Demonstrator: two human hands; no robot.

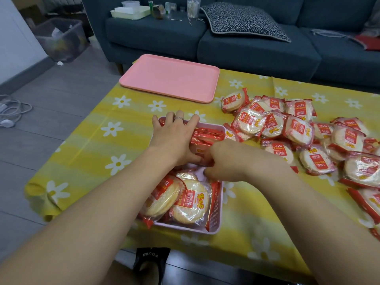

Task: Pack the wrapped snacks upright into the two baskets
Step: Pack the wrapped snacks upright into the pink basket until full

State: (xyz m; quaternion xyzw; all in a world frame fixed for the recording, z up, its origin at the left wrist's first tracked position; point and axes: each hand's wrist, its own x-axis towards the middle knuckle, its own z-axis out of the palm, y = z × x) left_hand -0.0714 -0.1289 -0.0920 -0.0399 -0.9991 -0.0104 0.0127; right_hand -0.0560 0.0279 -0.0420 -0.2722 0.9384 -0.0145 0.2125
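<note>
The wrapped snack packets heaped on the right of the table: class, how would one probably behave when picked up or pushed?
A wrapped snack packet is probably light for its size: it shows thin round crackers in clear film. The glossy film looks slippery, so packets in the heap may slide over each other. The crackers likely snap if squeezed hard.

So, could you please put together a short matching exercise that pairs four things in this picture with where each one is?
Things:
1. pink tray
2. loose snack pile
3. patterned cushion
4. left hand

Places:
A. on the sofa
B. over the far basket's packets
C. far left part of the table
D. right side of the table

Pairs: 1-C, 2-D, 3-A, 4-B
</note>
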